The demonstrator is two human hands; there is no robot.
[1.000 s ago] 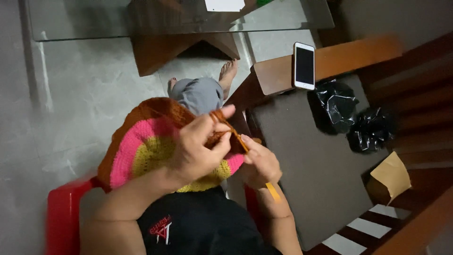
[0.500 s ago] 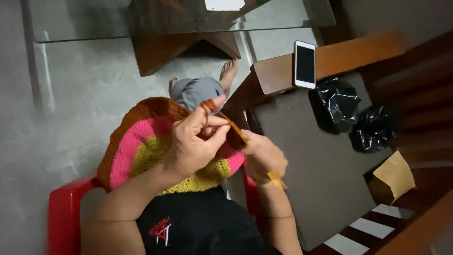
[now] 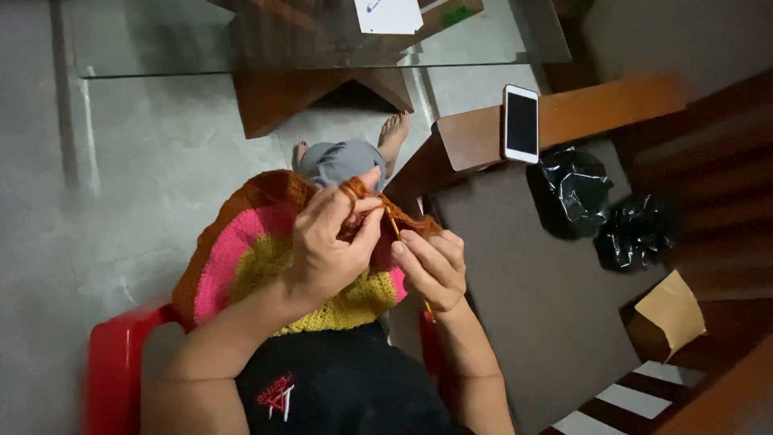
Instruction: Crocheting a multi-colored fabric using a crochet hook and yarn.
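Observation:
A round crocheted piece (image 3: 241,258) with a yellow centre, a pink ring and a brown-orange border lies across my lap. My left hand (image 3: 326,242) grips its upper edge, with brown yarn looped over the raised index finger. My right hand (image 3: 431,266) is closed on a thin yellow crochet hook (image 3: 394,225), whose tip meets the border right beside my left thumb. The two hands nearly touch. The hook's tail sticks out below my right palm.
I sit on a red plastic chair (image 3: 117,362). A glass-topped table (image 3: 241,36) with a wooden base stands ahead. To the right is a brown seat with a white phone (image 3: 521,123) on its wooden arm, two black plastic bags (image 3: 568,189) and a tan paper piece (image 3: 672,310).
Both hands have shifted slightly; my left index finger with the yarn loop rose and the hook tip moved up closer to the border's edge under my left thumb.

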